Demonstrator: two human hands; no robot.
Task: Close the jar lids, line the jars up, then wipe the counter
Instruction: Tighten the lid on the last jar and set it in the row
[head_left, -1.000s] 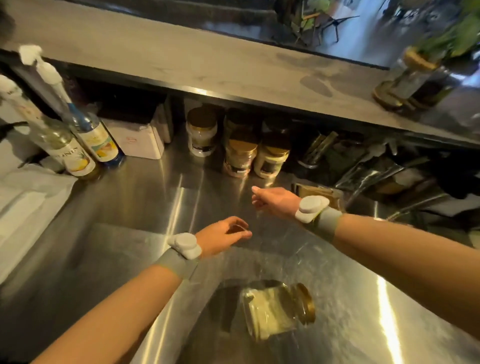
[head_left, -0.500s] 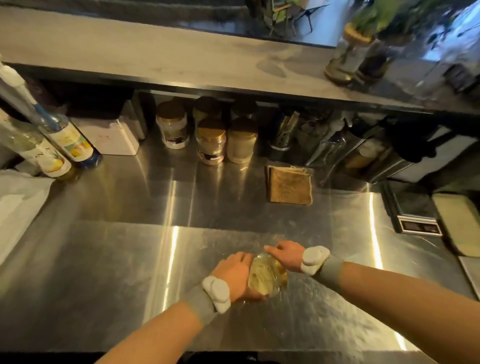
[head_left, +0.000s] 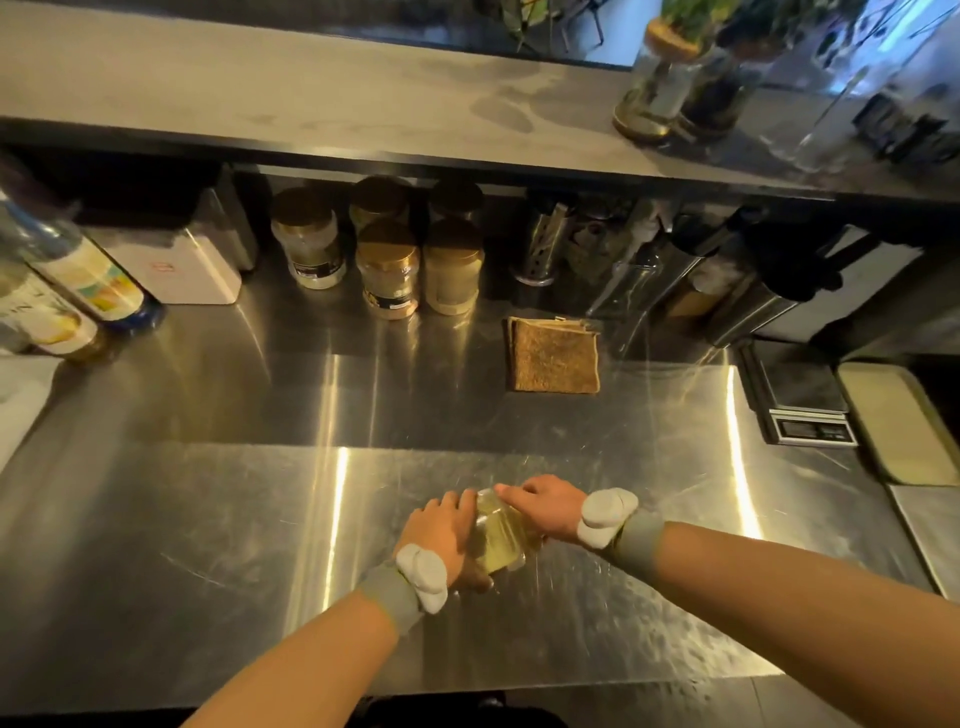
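A clear jar with pale yellowish contents sits near the front of the steel counter. My left hand wraps its left side and my right hand grips its right side and top; the lid is hidden under my fingers. Several gold-lidded jars stand grouped at the back of the counter under the shelf. A folded brown cloth lies flat to their right.
Two syrup bottles and a white box stand at the back left. Metal utensil holders and a digital scale are at the back right, with a tray beside it. A shelf overhangs the back.
One second ago both hands were out over the counter, away from the jar lying on its side. They came back and closed on the jar, and my view shifted right and up.
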